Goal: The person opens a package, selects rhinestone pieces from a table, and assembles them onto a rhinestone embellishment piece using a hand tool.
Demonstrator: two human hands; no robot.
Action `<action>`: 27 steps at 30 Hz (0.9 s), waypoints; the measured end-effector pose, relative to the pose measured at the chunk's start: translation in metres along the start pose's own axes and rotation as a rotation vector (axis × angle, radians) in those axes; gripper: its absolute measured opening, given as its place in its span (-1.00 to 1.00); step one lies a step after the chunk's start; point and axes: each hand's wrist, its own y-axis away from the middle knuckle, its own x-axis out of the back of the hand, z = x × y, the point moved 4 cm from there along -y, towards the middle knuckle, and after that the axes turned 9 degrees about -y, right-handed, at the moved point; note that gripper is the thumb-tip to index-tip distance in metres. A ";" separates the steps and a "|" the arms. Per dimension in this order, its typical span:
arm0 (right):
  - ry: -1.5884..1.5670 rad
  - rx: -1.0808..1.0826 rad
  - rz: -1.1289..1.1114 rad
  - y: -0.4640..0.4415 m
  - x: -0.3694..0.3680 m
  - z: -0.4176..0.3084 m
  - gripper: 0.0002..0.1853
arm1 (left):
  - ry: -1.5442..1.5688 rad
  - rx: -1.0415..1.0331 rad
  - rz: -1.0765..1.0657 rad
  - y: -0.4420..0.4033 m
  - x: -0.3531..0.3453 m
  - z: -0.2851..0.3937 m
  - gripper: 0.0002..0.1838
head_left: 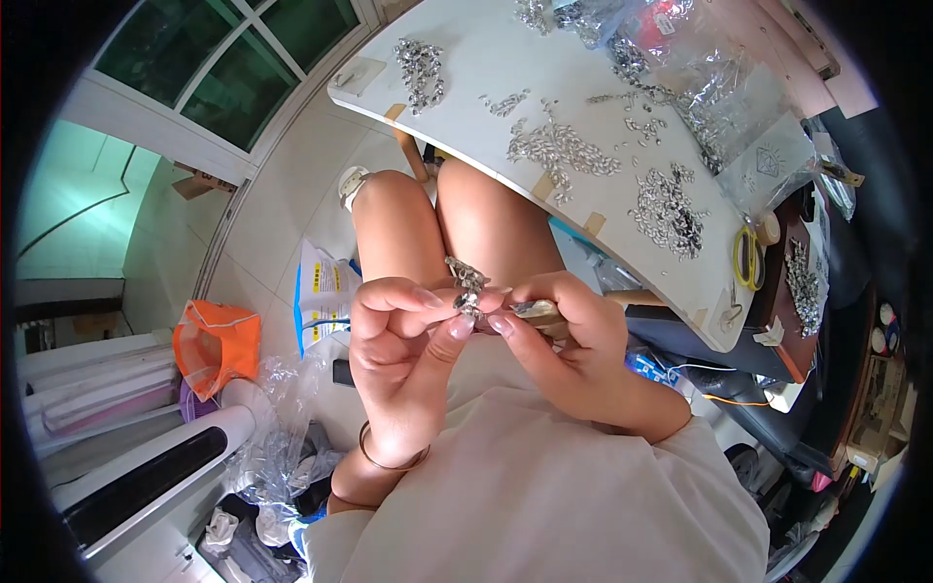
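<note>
Above my lap, my left hand [403, 330] is closed, thumb and fingertips pinching a small silvery jewelry piece [467, 276] with sparkling stones. Its upper end sticks up beyond the fingertips. My right hand [573, 335] meets it from the other side, thumb and index tips closed at the piece's lower end. A tan and greenish object [537, 311] lies within the right hand's curled fingers; its kind is unclear. The fingers hide the spot where both hands meet.
Piles of clear crystal-like pieces [564, 151] lie on the white table [466, 107], with yellow-handled scissors [747, 258] at its right end. Plastic bags [748, 126] cover the far side. On the floor at left stand an orange bag [219, 345] and a white-blue packet [321, 291].
</note>
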 end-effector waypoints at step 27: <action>0.118 -0.079 -0.077 0.005 -0.005 0.009 -0.87 | 0.230 0.372 0.147 -0.002 0.002 -0.004 -0.62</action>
